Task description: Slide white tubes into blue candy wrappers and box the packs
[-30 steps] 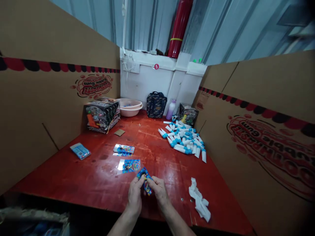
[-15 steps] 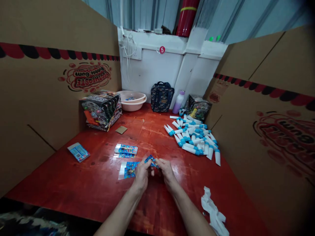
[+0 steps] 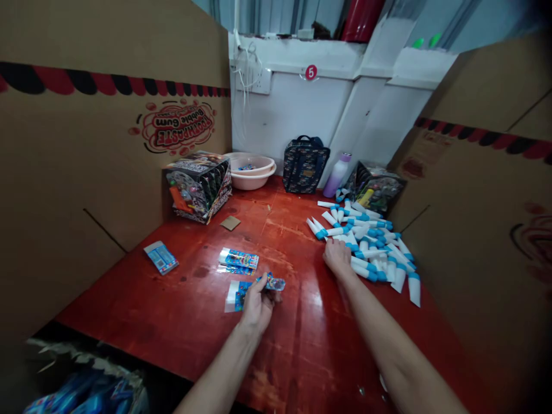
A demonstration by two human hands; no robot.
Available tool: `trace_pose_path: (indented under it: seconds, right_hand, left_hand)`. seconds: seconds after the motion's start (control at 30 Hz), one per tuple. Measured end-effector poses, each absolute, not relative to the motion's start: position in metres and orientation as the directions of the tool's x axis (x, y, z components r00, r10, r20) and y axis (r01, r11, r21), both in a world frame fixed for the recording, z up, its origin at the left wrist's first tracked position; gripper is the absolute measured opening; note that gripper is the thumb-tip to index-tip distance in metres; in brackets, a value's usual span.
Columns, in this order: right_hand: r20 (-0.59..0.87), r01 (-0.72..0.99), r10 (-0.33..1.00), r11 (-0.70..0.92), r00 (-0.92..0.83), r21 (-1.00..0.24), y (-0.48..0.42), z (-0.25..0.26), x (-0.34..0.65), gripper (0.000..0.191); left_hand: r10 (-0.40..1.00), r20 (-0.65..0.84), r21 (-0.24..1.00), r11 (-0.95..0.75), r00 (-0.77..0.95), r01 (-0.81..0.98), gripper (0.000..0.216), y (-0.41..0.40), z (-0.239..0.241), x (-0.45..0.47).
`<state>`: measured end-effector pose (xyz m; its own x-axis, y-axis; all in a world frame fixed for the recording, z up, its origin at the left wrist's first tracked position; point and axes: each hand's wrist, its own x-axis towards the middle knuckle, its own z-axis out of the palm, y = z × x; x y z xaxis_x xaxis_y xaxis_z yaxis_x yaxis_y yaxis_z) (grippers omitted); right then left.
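My left hand (image 3: 257, 303) pinches a small blue printed plastic wrapper (image 3: 275, 282) between thumb and fingers, its clear end pointing right. Beneath and beside that hand lies another flat blue wrapper (image 3: 242, 294) with a clear end. Farther back rest several more blue wrappers (image 3: 238, 259) in a small stack. My right hand (image 3: 337, 256) is at the left edge of a pile of white tubes with blue caps (image 3: 364, 237). Its fingers are curled, and whatever they grip is hidden from view.
On the red table (image 3: 190, 310) a single wrapper packet (image 3: 161, 257) lies left. Behind stand a display box (image 3: 198, 187), stacked pink basins (image 3: 252, 181), a dark bag (image 3: 305, 165), a purple bottle (image 3: 337, 175) and another box (image 3: 375, 187). Cardboard walls (image 3: 81, 155) flank the table. Blue items fill a container (image 3: 92, 394) below left.
My right hand has let go of the wrapper and moved right to the tube pile. My left hand still holds the wrapper. The view has shifted, showing more of the container below left.
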<state>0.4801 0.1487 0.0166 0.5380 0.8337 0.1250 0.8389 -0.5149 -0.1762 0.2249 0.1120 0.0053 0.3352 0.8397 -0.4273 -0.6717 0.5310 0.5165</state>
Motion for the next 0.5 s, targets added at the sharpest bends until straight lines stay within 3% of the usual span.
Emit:
trace_pose_path:
  seconds: [0.23, 0.3, 0.33, 0.4, 0.47, 0.5]
  right_hand:
    - [0.038, 0.827, 0.891, -0.404, 0.453, -0.39, 0.128, 0.018, 0.452, 0.032]
    - [0.055, 0.771, 0.904, -0.328, 0.423, -0.546, 0.109, 0.025, 0.43, 0.035]
    - [0.076, 0.693, 0.905, -0.265, 0.42, -0.67, 0.096, 0.029, 0.416, 0.037]
    - [0.119, 0.32, 0.881, -0.038, 0.457, -0.947, 0.067, 0.038, 0.386, 0.04]
    - [0.114, -0.046, 0.863, 0.156, 0.493, -0.987, 0.037, 0.047, 0.355, 0.042]
    - [0.103, -0.149, 0.865, 0.2, 0.491, -0.968, 0.023, 0.051, 0.342, 0.042]
  left_hand:
    - [0.863, -0.45, 0.538, 0.467, 0.229, -0.702, 0.019, 0.091, 0.006, 0.211]
    - [0.874, -0.433, 0.54, 0.449, 0.222, -0.712, 0.02, 0.085, 0.008, 0.206]
    - [0.877, -0.43, 0.537, 0.441, 0.217, -0.719, 0.02, 0.081, 0.009, 0.203]
    - [0.875, -0.442, 0.529, 0.433, 0.199, -0.73, 0.02, 0.073, 0.011, 0.197]
    - [0.869, -0.459, 0.525, 0.434, 0.187, -0.732, 0.02, 0.064, 0.013, 0.193]
    - [0.867, -0.462, 0.527, 0.438, 0.188, -0.728, 0.021, 0.059, 0.014, 0.191]
